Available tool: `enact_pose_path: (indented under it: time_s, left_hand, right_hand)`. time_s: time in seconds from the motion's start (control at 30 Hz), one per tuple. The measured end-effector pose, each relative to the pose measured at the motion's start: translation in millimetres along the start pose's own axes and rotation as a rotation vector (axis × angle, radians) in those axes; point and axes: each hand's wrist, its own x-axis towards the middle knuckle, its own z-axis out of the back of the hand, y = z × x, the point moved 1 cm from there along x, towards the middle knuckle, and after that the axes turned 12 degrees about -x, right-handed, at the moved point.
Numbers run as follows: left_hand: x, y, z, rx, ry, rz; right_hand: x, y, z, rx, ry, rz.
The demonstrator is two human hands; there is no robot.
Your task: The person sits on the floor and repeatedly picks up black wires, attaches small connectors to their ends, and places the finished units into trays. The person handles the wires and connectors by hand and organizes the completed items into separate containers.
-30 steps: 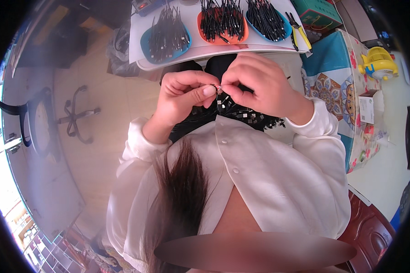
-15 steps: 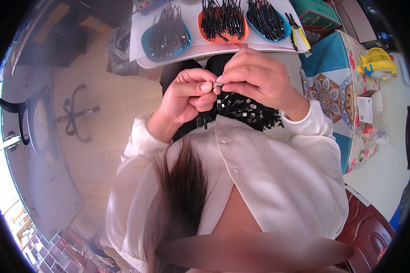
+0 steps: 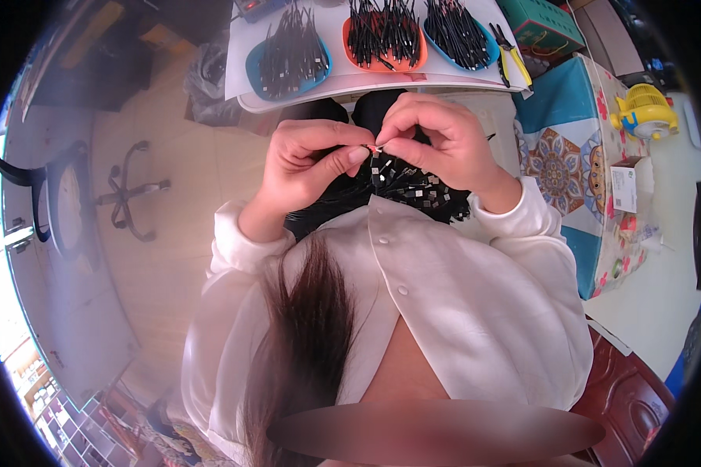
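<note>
- Hands both pinched nearly closed; left hand [image 3: 308, 163] held a cable end [image 3: 375, 148] between thumb and forefinger; right hand [image 3: 448, 144] had its thumb and forefinger tips together on the thin wires there; the exact grip was too small to tell
- Cable end sat in mid-air between the hands, above the loose cables [image 3: 424, 187] in the lap and short of the bench [image 3: 236, 66]
- Main risk, my read: a fine wire could snap or fray; cause, too hard a pull or twist from the right
- Slip risk: only fingertips bore on it; a loose left pinch could let the cable drop into the pile
- Snag risk: the lap cables lay tangled; lifting one could drag others to the floor [image 3: 202, 179]
</note>
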Motion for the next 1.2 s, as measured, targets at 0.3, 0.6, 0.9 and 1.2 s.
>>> enact_pose_path:
  time_s: [0.3,0.6,0.9,1.2]
  left_hand:
    - [-7,-3,-12,0.213,-0.074,-0.083]
    - [-7,-42,-18,0.628,-0.199,-0.373]
    - [52,-150,15,0.780,-0.319,-0.698]
    - [185,-2,103,1.309,0.048,-0.181]
  right_hand:
    - [3,22,5,-0.740,-0.239,0.515]
    - [-6,3,-6,-0.561,-0.304,0.253]
    - [-47,-87,-57,-0.295,0.046,-0.078]
    - [-63,-141,-51,-0.402,-0.164,-0.121]
